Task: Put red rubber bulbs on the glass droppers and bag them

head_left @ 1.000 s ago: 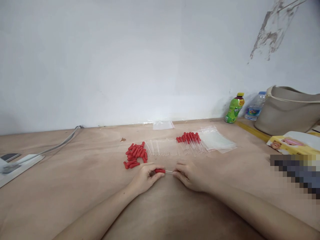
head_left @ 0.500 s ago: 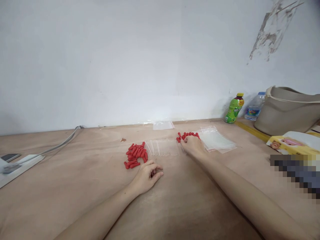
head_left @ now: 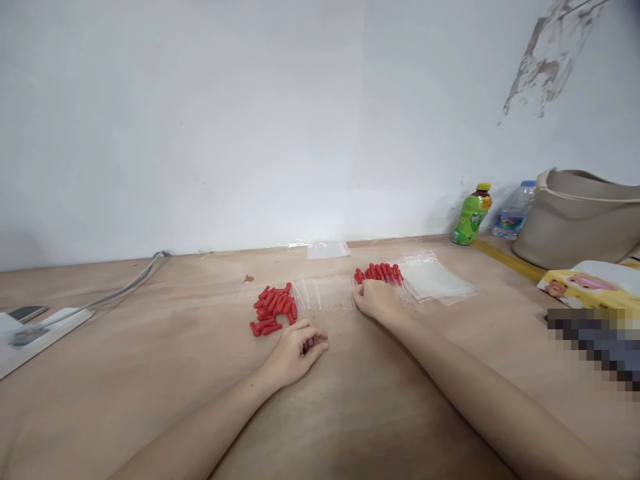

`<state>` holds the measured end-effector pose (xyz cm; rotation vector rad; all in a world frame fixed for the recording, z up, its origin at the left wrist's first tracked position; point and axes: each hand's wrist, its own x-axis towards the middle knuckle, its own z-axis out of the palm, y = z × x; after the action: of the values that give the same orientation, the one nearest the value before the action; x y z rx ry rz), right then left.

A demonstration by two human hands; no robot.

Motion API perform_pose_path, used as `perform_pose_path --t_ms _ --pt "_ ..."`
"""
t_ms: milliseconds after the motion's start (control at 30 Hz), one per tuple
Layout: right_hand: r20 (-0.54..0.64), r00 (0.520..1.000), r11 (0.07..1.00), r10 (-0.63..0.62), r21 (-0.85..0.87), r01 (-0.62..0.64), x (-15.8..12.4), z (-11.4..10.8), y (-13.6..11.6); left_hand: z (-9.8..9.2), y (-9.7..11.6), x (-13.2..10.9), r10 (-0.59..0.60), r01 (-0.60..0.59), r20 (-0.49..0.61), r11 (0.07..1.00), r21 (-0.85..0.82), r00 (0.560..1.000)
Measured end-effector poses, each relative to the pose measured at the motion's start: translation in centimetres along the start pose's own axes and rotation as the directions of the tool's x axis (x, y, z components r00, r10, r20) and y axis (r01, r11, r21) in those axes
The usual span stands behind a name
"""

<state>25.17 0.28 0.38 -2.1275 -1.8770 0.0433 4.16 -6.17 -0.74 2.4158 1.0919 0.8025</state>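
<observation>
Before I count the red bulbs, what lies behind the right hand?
A row of red bulbs shows just beyond the right hand; what the hand covers can't be seen.

The tubes [head_left: 325, 295] are clear, the table [head_left: 150, 367] under them tan. Left of the tubes, red bulbs [head_left: 273, 303]; right, milky bags [head_left: 434, 279] with reddish edges; farther right, a yellow-capped green bottle [head_left: 470, 217], a beige bin [head_left: 575, 223] and a yellow pack [head_left: 580, 285] with cartoon print.

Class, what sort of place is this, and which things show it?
Probably an improvised work table against a wall: a pile of red bulbs and a row of clear tubes share it with a green drink bottle.
</observation>
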Motion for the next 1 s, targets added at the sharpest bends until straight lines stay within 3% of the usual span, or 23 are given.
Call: perform_pose_path --t_ms 367,467,533,600,667,767,867,1000 --pt "0.040 0.999 0.999 -0.033 0.004 0.033 0.3 0.6 -1.0 0.2 -0.1 -0.1 0.002 -0.001 -0.029 0.999 0.039 1.000" --pt "-0.024 0.999 0.999 -0.042 0.021 0.043 -0.4 -0.3 -0.8 -1.1 -0.2 0.0 -0.001 0.010 -0.053 0.987 0.158 0.999" --pt "-0.091 0.990 0.991 -0.109 0.063 0.115 -1.2 -1.0 -0.3 -2.7 -0.6 0.2 -0.014 0.034 -0.069 0.957 0.288 0.998" --pt "-0.155 0.953 0.950 -0.260 0.133 0.281 -2.4 -1.5 0.6 -4.4 -1.1 0.4 -0.060 0.074 -0.048 0.916 0.394 0.997" --pt "-0.210 0.877 0.866 -0.432 0.175 0.469 -3.9 -1.6 1.6 -5.6 -1.9 0.4 -0.114 0.101 0.003 0.889 0.446 0.993" --pt "-0.294 0.773 0.779 -0.562 0.125 0.614 -5.9 -0.9 3.0 -6.1 -3.2 0.3 -0.166 0.131 0.032 0.870 0.475 0.986" --pt "-0.392 0.700 0.715 -0.597 0.135 0.686 -6.9 0.4 3.9 -5.6 -4.0 0.2 -0.184 0.145 0.032 0.861 0.488 0.982" --pt "-0.446 0.692 0.696 -0.568 0.189 0.693 -6.8 1.6 4.2 -5.2 -3.9 0.3 -0.184 0.142 0.028 0.839 0.525 0.982"
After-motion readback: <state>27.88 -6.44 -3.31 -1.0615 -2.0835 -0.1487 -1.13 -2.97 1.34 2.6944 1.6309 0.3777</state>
